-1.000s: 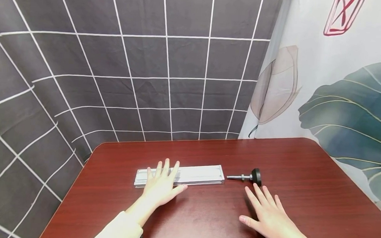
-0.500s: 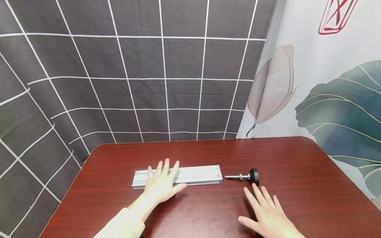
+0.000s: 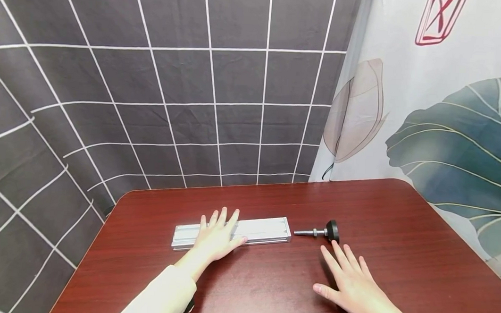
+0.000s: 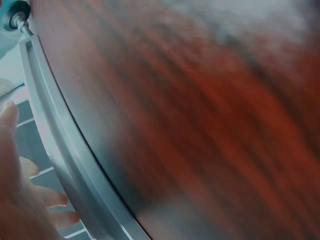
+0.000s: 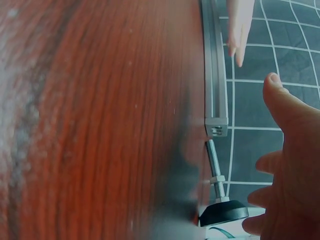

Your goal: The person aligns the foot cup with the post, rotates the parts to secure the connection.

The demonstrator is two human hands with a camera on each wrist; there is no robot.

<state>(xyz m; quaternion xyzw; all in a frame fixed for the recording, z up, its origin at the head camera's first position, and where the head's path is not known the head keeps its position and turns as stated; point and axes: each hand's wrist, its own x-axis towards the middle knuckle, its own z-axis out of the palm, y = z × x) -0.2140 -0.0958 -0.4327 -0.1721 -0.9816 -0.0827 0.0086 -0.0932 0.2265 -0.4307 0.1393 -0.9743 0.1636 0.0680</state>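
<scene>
A silver aluminium profile (image 3: 259,230) lies lengthwise across the table, its slotted end face visible in the right wrist view. My left hand (image 3: 215,240) hovers over its left half with fingers spread and straight, hiding part of it in the head view. Just off the profile's right end lies a levelling foot (image 3: 332,231), with a threaded metal stem (image 5: 215,165), a nut and a round black base (image 5: 224,213). My right hand (image 3: 354,289), also spread and holding nothing, is in front of the black base, fingertips close to it in the head view.
The dark red wooden table (image 3: 261,280) has rounded far corners. Behind it hangs a grey curtain (image 3: 174,77) with a white grid. A white curtain (image 3: 363,120) with leaf prints hangs at the right.
The left hand has shifted slightly right over the profile. The right hand stays nearly still. The whole head view has drifted a little, moving the table and things slightly left.
</scene>
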